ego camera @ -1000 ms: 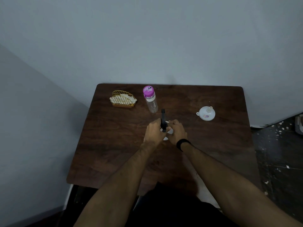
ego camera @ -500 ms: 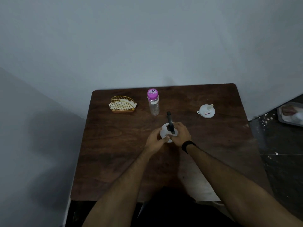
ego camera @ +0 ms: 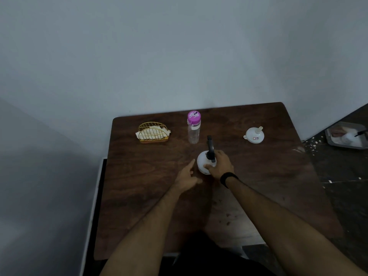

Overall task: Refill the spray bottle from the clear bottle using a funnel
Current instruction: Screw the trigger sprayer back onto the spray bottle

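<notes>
One white spray bottle (ego camera: 203, 163) stands upright mid-bench, its black nozzle pointing toward the far edge. The right hand (ego camera: 221, 165) has its grip round it; the left hand (ego camera: 187, 176) lies loose beside it. One clear bottle (ego camera: 193, 127) and one funnel (ego camera: 253, 132) stand near the far edge of the bench (ego camera: 143, 186).

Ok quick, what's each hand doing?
Left hand: open, holding nothing.
Right hand: gripping the spray bottle.

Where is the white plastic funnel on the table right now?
In the head view, the white plastic funnel lies on the brown wooden table, far right, untouched, well right of the clear bottle with the pink cap.
</notes>
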`<state>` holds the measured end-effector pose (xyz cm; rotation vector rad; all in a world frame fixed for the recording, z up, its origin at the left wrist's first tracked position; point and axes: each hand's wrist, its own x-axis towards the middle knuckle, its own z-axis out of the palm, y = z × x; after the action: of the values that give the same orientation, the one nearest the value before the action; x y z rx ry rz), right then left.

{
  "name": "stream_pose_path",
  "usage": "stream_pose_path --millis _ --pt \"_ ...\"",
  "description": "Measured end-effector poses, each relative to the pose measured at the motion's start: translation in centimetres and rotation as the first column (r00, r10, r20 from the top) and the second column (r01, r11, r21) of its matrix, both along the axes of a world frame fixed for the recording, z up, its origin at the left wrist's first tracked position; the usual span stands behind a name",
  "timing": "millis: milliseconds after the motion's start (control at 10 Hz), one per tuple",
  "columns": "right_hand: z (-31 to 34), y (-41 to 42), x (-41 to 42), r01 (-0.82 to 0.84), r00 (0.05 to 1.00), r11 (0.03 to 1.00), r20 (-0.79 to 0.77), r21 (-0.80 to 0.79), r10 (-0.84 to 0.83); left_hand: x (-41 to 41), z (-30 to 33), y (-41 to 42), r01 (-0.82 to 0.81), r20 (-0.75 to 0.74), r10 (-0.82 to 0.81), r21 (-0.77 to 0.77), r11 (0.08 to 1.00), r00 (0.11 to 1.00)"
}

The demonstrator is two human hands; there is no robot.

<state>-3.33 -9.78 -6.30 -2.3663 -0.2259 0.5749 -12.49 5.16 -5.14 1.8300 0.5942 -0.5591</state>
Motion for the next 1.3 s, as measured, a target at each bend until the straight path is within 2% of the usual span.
stream_pose_path --millis 200,300,400,500,600,700,800,900,1000,1100,1200,1300 --pt "1.7 1.0 -0.6 0.117 0.993 0.960 -0.038 0.254 -0.111 -0.2 -0.8 0.7 -0.008 -0.003 0.007 -0.041 0.999 1.000" --pt "2.2 1.0 -1.3 0.064 0.997 0.944 -0.051 0.323 -0.051 0.5 -1.1 0.4 0.005 0.060 0.000 -0.075 0.997 0.998" --pt "2.2 0.5 -2.0 0.038 0.999 0.941 -0.035 0.335 -0.028 0.1 -1.4 -1.1 0.010 0.112 -0.003 -0.069 0.998 0.994" --pt "3.0 0.0 -1.6 0.046 0.998 0.950 -0.062 0.308 -0.028 -1.3 -0.7 -1.5 -0.031 0.093 0.049 -0.193 0.981 0.994" --pt "3.0 -0.3 -1.3 -0.040 0.998 0.967 -0.039 0.252 0.052 -2.9 -7.9 -1.5 -0.851 -0.022 0.859 0.129 0.510 0.511" --pt "2.5 -0.6 -2.7 0.005 0.996 0.969 -0.085 0.248 0.017 -5.9 -6.1 -6.4 -0.054 0.124 0.054 -0.003 0.999 0.991" --pt "2.2 -0.4 -4.5 0.120 0.989 0.936 -0.124 0.330 -0.083 -7.2 -1.5 -9.2 -0.253 0.085 0.259 -0.068 0.965 0.962" --pt "2.0 -0.4 -5.5 0.176 0.981 0.934 -0.139 0.312 -0.138 -7.7 -1.1 -10.0 -0.311 0.098 0.329 -0.163 0.936 0.939" --pt "2.0 -1.3 -5.7 0.179 0.979 0.945 -0.146 0.272 -0.144 -7.6 -2.1 -10.5 -0.377 -0.006 0.381 -0.167 0.911 0.925" --pt "1.9 -2.5 -5.9 0.190 0.976 0.947 -0.158 0.258 -0.153 -7.2 -2.1 -11.6 -0.370 0.013 0.375 -0.137 0.919 0.927" --pt "2.0 -3.8 -6.1 0.154 0.975 0.959 -0.194 0.238 -0.108 -6.8 -2.1 -13.2 -0.299 0.039 0.304 -0.104 0.948 0.952" --pt "2.1 -5.5 -5.6 0.081 0.972 0.984 -0.230 0.158 -0.043 -7.0 -1.7 -15.1 -0.238 0.007 0.240 -0.105 0.966 0.971"
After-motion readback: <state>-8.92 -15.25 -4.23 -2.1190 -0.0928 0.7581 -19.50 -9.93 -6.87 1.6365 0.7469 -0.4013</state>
